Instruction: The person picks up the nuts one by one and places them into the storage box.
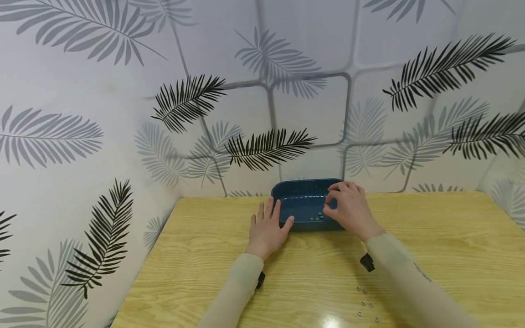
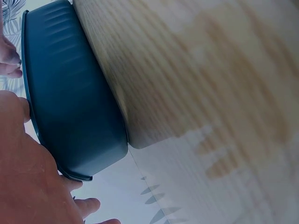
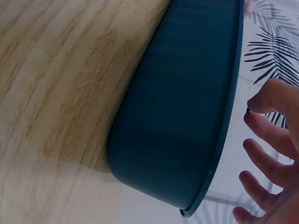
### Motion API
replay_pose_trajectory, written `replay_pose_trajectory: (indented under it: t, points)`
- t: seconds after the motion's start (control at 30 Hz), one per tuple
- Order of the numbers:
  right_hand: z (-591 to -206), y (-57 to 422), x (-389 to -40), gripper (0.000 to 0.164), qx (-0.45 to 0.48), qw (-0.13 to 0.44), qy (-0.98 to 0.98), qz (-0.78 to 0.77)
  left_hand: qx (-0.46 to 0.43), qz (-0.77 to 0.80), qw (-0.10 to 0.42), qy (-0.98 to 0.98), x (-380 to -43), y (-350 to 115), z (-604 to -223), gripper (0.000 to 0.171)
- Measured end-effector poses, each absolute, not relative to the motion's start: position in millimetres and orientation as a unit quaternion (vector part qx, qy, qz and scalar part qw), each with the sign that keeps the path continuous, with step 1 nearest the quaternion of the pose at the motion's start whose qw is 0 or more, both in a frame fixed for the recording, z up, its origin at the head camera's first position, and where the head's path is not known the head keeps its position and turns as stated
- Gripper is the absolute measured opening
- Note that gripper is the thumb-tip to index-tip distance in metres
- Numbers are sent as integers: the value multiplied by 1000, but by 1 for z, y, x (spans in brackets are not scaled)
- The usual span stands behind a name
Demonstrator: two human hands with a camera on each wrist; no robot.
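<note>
A dark blue tray (image 1: 305, 225) stands at the table's back edge. Several small metal nuts (image 1: 320, 216) lie on its floor, toward the front right. My left hand (image 1: 267, 230) rests at the tray's left end, its fingers spread over the rim. Over the right end of the tray, my right hand (image 1: 352, 207) pinches a small nut (image 3: 248, 110) between thumb and index fingertip, the other fingers loosely bent. The right wrist view shows only a dark bit of that nut. In the left wrist view, the tray's outer wall (image 2: 74, 93) fills the left side.
More small nuts (image 1: 363, 303) are scattered on the wooden table (image 1: 197, 264), near the front, beside the right forearm. A wall with a leaf pattern (image 1: 303, 114) rises right behind the tray. Black straps (image 1: 367, 262) show below the wrists.
</note>
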State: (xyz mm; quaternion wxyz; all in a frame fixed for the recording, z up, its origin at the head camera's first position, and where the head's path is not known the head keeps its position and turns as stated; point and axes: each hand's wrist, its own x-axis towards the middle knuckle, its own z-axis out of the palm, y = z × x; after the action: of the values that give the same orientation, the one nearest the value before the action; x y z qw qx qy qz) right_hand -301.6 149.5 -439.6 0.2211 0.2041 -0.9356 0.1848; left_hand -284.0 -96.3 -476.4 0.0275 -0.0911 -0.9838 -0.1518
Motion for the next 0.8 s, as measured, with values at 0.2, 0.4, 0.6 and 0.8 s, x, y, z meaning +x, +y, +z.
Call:
replay_pose_trajectory:
  t: [0.2,0.4,0.6,0.8]
  points:
    - [-444,152,-305,8,195,200,-944,178,-90,-148,25,-985,-284,-96,-476,75]
    - [-450,154,-306,23,185,155,-955,171,-92,-150,24,-984,-284,-97,-475,76]
    - [-452,158,-303,37,191,141,-957,165,-90,-150,22,-984,-285,-97,-476,76]
    - [-453,163,-294,43,202,131,-958,153,-91,-152,24,-984,-284,-97,-475,75]
